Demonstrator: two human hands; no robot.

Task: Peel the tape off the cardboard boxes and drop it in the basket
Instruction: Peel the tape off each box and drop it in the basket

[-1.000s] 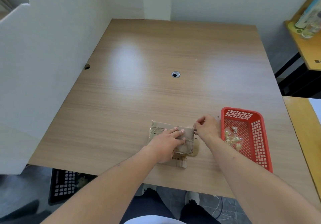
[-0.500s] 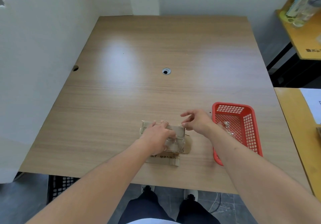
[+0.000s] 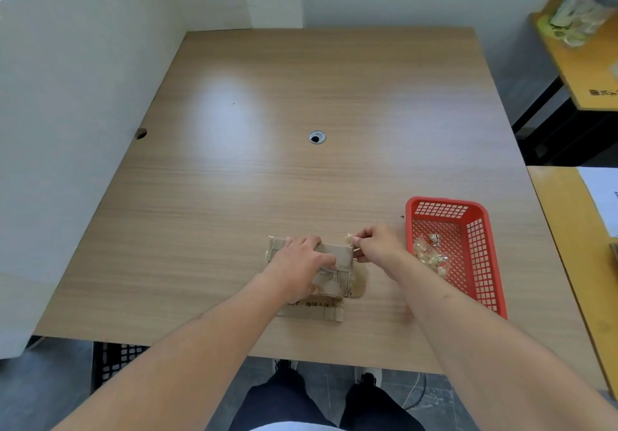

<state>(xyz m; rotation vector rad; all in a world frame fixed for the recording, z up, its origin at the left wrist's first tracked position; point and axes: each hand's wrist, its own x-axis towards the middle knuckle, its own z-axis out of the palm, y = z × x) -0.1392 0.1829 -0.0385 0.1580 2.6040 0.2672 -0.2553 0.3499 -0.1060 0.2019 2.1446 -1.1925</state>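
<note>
A small flattened cardboard box (image 3: pixel 337 271) lies near the table's front edge, with print on its flaps. My left hand (image 3: pixel 301 263) rests on top of it, fingers curled over it, holding it down. My right hand (image 3: pixel 374 245) is at the box's right end and pinches a small strip of clear tape (image 3: pixel 350 238) lifted off the corner. The red plastic basket (image 3: pixel 481 253) stands just right of my right hand, with several crumpled tape pieces (image 3: pixel 429 255) inside.
The wooden table (image 3: pixel 301 129) has a cable hole (image 3: pixel 316 137) at its middle. A white partition (image 3: pixel 67 129) borders the left side. A yellow desk (image 3: pixel 575 246) stands to the right and a black crate (image 3: pixel 113 360) sits under the front left.
My right hand closed its fingers onto the tape at the box's right end and lifted a strip. My left hand stayed on the box. The camera shifted slightly.
</note>
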